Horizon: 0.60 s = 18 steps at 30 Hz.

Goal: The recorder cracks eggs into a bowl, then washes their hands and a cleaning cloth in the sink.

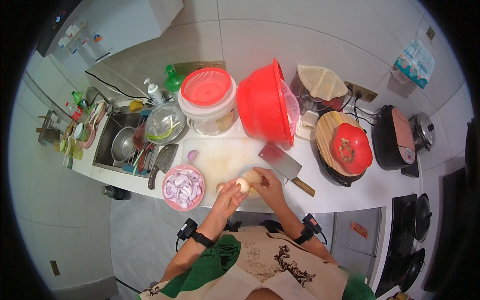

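Note:
My left hand [229, 197] holds a pale, rounded eggshell piece [243, 185] over a clear bowl [242, 170]. My right hand [269, 187] grips another eggshell piece [254, 176] close beside it. Something yellow shows in the bowl below my fingers; the hands hide much of it. The bowl stands on a white cutting board [221, 150]. More shell [220, 186] lies just left of my left hand. A pink bowl of sliced red onion [183, 187] sits to the left, and an onion piece [192, 156] lies on the board.
A cleaver with a wooden handle [287, 165] rests across the board's right edge. Another cleaver [165, 161] lies beside the sink [101, 150]. Behind the board stand a white bucket [212, 123] and a tilted red basin [258, 105]. A red dish with scraps [352, 150] is at right.

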Tool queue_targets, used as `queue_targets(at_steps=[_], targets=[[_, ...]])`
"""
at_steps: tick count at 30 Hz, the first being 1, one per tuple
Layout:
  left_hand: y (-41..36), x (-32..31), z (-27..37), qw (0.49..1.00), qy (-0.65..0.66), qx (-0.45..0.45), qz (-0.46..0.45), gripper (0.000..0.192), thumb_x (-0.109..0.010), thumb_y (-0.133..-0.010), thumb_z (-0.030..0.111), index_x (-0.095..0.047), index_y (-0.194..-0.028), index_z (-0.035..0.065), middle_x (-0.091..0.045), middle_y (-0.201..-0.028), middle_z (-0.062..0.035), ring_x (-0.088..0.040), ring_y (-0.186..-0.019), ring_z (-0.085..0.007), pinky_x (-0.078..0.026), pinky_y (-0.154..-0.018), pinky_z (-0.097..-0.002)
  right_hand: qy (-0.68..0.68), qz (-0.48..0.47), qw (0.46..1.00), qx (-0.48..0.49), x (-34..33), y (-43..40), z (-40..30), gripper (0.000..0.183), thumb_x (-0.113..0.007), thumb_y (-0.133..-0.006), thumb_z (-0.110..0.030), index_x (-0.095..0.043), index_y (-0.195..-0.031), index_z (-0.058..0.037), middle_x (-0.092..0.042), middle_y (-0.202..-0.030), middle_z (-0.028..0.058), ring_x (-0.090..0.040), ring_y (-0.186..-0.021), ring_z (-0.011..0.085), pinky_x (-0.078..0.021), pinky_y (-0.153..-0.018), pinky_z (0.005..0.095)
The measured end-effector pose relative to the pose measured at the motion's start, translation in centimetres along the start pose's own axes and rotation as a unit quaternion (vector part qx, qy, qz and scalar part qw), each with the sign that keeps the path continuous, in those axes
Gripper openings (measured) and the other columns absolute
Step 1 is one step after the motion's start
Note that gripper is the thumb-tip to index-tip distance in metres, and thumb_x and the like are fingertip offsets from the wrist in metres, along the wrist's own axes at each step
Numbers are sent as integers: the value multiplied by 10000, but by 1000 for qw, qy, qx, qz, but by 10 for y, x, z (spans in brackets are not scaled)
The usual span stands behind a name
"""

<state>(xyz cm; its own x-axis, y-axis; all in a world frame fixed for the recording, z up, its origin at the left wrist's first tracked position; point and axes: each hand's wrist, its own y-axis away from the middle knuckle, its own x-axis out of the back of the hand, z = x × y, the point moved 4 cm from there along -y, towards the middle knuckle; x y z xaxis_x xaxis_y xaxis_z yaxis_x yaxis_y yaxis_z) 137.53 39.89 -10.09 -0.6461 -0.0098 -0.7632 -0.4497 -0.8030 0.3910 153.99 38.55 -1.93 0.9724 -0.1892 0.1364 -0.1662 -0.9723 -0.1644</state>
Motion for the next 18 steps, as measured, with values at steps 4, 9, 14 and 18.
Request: queue_targets(at_steps=[4,9,14,18], targets=[[0,-11,4,1000,5,-6,-2,361,-604,-900,99,-502,-1235,7,-578,-1188,-114,-579,-1105,-263,-467,-1005,-375,79,72,992,68,12,-4,-16,464,-675,-728,-5,-587,-1182,-47,-578,-1120,129,-592,-1002,260,-489,-857,323],[3,-14,3,1000,11,3,9,360,-588,-905,82,-494,-1238,-16,-564,-1200,-145,-572,-1119,-278,-473,-1000,-382,123,6,988,90,3,-1,-11,463,-689,-728,-37,-595,-1182,-59,-591,-1103,149,-559,-1049,310,-460,-909,375],[1,-14,5,1000,15,3,4,373,-561,-910,61,-471,-1260,-32,-546,-1223,-154,-570,-1120,-280,-482,-990,-387,117,25,986,120,-1,-2,-13,466,-693,-722,-43,-594,-1177,-53,-590,-1110,153,-557,-1054,316,-450,-921,380],[2,-15,6,1000,24,6,11,378,-555,-914,63,-460,-1269,-25,-542,-1232,-147,-571,-1116,-278,-480,-990,-393,121,25,987,107,-3,2,-9,465,-697,-721,-9,-583,-1171,-20,-596,-1099,150,-584,-1009,279,-458,-878,328]])
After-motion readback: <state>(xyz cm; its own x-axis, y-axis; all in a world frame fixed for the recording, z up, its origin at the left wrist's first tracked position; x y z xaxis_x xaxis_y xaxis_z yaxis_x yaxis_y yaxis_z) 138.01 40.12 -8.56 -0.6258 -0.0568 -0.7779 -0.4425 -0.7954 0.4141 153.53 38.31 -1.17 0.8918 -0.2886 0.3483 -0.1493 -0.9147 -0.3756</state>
